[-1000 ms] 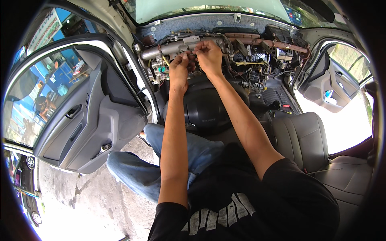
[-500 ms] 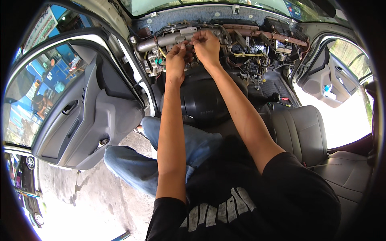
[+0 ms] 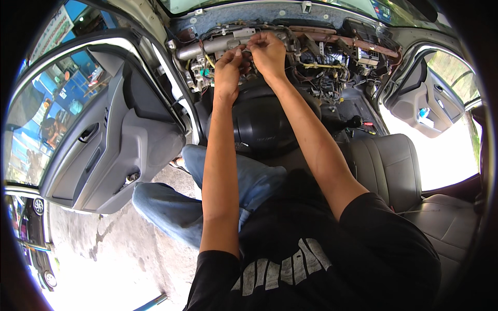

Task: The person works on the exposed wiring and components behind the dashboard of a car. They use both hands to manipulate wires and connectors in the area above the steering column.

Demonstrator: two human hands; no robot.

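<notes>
My left hand [image 3: 228, 71] and my right hand [image 3: 268, 54] are close together in front of a grey metal cross tube [image 3: 193, 53] behind the steering wheel. Both hands have their fingers bent into a pinch. Whatever sits between the fingertips is too small and too hidden to name. Below my wrists lies the black steering wheel [image 3: 263, 122], partly covered by my forearms. Bare wiring [image 3: 332, 78] and brackets show to the right of my right hand. A metal bracket with a green connector [image 3: 212, 75] stands just left of my left hand.
The grey driver's door [image 3: 116, 140] hangs open on the left; the far door [image 3: 428, 98] is open too. A gear lever [image 3: 355, 122] and a red-handled tool [image 3: 368, 124] lie right of the wheel. A grey seat [image 3: 386, 166] is beside me. Windscreen glass [image 3: 218, 4] runs above.
The view has shifted slightly. My hands stay together at the tube, still pinched, with my right fingers a little more curled in.
</notes>
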